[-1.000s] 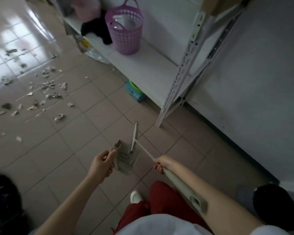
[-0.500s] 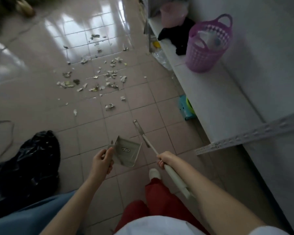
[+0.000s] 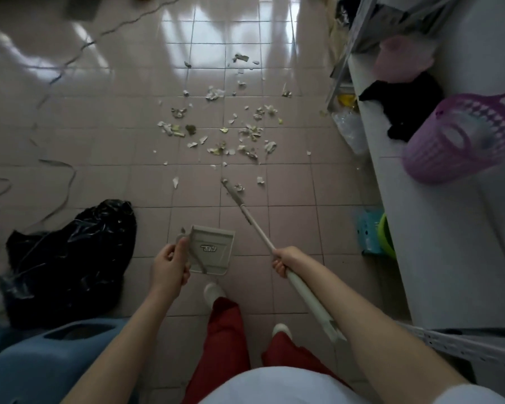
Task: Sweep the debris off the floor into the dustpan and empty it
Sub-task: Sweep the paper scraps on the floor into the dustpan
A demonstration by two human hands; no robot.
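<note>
Scraps of pale and greenish debris (image 3: 225, 132) lie scattered over the pink floor tiles ahead of me. My left hand (image 3: 169, 266) grips the handle of a beige dustpan (image 3: 213, 247), held above the floor in front of my feet. My right hand (image 3: 286, 259) is closed around the white pole of a broom (image 3: 254, 223). The broom's narrow grey head (image 3: 231, 189) reaches the near edge of the debris, beside one scrap.
A black rubbish bag (image 3: 70, 258) lies at the left, a blue container (image 3: 50, 363) at the lower left. A white shelf (image 3: 438, 243) along the right holds a purple basket (image 3: 461, 138) and black cloth (image 3: 403, 100). A cable (image 3: 62, 182) trails over the left floor.
The view has swung left from the shelf to the debris, which now lies straight ahead. The broom head has reached forward to the debris edge. Both hands keep their grips.
</note>
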